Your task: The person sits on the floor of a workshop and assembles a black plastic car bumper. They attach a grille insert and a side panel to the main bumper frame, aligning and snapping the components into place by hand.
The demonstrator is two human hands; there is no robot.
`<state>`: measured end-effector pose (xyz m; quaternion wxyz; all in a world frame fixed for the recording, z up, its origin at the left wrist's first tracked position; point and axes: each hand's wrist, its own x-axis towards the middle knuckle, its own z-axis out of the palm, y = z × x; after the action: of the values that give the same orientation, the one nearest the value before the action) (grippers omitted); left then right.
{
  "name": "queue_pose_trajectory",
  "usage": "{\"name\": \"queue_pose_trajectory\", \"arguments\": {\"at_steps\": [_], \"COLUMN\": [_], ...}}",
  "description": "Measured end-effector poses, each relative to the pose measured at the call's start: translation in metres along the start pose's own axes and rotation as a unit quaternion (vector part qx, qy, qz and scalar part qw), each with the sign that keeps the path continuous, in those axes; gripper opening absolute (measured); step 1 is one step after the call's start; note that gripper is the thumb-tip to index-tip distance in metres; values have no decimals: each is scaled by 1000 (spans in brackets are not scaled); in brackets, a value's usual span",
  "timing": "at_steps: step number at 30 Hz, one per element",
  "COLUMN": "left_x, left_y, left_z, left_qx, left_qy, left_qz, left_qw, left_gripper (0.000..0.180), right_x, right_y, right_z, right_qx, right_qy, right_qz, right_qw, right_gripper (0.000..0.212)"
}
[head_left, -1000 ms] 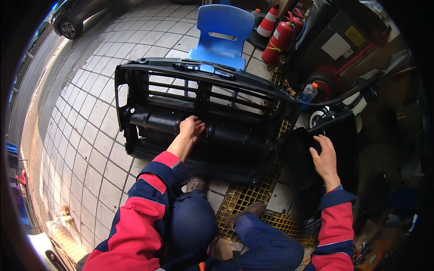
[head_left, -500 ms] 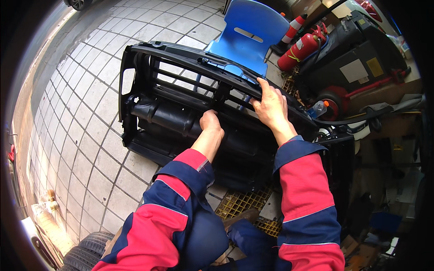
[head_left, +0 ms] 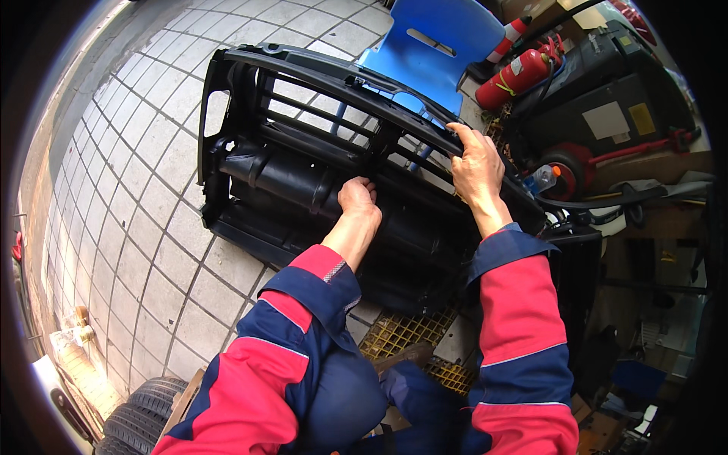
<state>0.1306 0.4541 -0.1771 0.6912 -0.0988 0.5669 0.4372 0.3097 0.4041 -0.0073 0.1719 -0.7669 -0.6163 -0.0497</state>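
Black plastic panel (head_left: 318, 174) stands on edge on the tiled floor (head_left: 144, 250), leaning toward the person. Right hand (head_left: 476, 168) curls over its top rail, apparently steadying it. Left hand (head_left: 358, 196), fingers bunched, presses into the panel's middle duct.

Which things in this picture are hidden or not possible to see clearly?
Head view only:
- Left hand: fingertips curl into the black plastic panel; what they grip is hidden.
- Right hand: palm side hidden behind the panel's top rail.
- Blue chair: lower part hidden by the panel.
- Fire extinguisher: label too small.
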Motion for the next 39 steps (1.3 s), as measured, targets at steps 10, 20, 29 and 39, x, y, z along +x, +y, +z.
{"name": "queue_pose_trajectory", "arguments": {"at_steps": [10, 20, 29, 39], "left_x": [-7, 4, -3, 26], "left_y": [4, 8, 9, -26], "left_z": [5, 3, -10, -1], "left_qx": [210, 75, 58, 171], "left_qy": [-48, -5, -30, -15], "left_qz": [77, 30, -3, 82], "left_qw": [974, 997, 998, 982], "left_gripper": [28, 14, 6, 16], "right_x": [0, -13, -19, -34], "right_y": [3, -3, -4, -18], "right_z": [1, -8, -16, -28], "right_qx": [2, -19, -21, -22], "right_qy": [-12, -14, -27, -20], "right_qz": [14, 2, 11, -11], "right_qw": [1000, 1000, 999, 1000], "right_gripper": [55, 49, 52, 50]}}
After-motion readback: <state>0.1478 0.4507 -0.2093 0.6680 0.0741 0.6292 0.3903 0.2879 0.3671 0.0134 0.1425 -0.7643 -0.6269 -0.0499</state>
